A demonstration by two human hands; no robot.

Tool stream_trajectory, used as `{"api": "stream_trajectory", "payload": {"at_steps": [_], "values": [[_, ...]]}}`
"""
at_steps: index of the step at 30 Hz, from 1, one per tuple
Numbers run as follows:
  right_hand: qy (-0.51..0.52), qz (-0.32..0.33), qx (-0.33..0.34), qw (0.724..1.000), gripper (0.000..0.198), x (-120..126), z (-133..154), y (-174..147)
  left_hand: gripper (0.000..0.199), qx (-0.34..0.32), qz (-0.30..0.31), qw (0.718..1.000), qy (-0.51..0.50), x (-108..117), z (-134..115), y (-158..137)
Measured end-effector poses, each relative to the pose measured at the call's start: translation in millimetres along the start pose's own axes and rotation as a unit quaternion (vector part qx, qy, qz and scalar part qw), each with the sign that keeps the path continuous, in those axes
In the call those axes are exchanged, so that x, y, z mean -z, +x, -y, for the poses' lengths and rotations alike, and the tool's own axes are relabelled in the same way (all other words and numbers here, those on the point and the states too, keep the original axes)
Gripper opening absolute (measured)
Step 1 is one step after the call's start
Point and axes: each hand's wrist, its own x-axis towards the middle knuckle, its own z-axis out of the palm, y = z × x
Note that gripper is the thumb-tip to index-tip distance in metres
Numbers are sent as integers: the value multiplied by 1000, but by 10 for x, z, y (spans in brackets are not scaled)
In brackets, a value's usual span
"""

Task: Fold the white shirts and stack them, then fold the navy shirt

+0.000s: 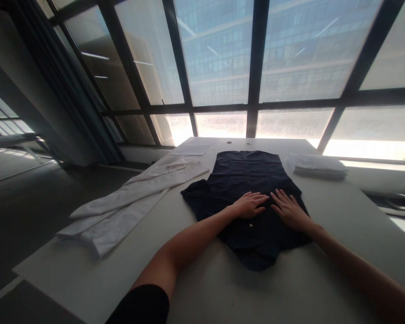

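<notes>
A dark navy shirt (248,175) lies spread out on the white table (195,283), its collar end near the bottom of the view or folded under; I cannot tell which. A small pale button (251,225) shows on the cloth below my hands. My left hand (249,205) rests flat on the middle of the shirt, fingers stretched out to the right. Close beside it, my right hand (290,210) presses flat on the shirt's right part with fingers spread. Neither hand grips anything.
Light-coloured trousers (131,193) lie along the table's left side. A stack of folded white cloth (319,166) sits at the back right. White sheets (191,148) lie at the back left, and two small dark items near the far edge. Large windows (219,58) stand behind.
</notes>
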Motion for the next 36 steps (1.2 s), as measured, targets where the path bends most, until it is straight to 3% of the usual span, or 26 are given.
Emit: {"api": "stream_trajectory", "payload": {"at_steps": [3,6,8,11,14,18,24,28,31,33,36], "values": [[37,16,45,998,65,47,255,-49,67,6,-9,1000,-5,-7,2,5],[101,21,69,992,61,175,449,-62,58,0,-12,1000,-8,-15,11,12],[165,10,68,984,55,282,473,-40,56,3,-12,1000,-9,-17,16,13],[215,-48,15,975,56,385,298,29,57,8,-10,1000,-7,-12,17,13],[156,-93,-27,983,58,348,-34,93,53,0,-8,1000,-4,-6,15,16],[45,-23,-38,998,61,192,-312,91,51,1,-3,1000,-3,-10,22,31],[14,37,5,999,69,129,24,-13,49,2,-4,1000,0,-18,32,43],[50,38,35,997,71,179,296,-44,50,1,-5,1000,7,-10,22,45],[76,17,53,996,68,214,316,-3,51,-2,-5,1000,9,-6,19,47],[72,-7,32,997,67,219,224,41,50,1,-3,1000,7,-4,22,47],[41,-48,-73,995,68,182,-29,86,49,5,1,1000,0,-5,31,46]]}}
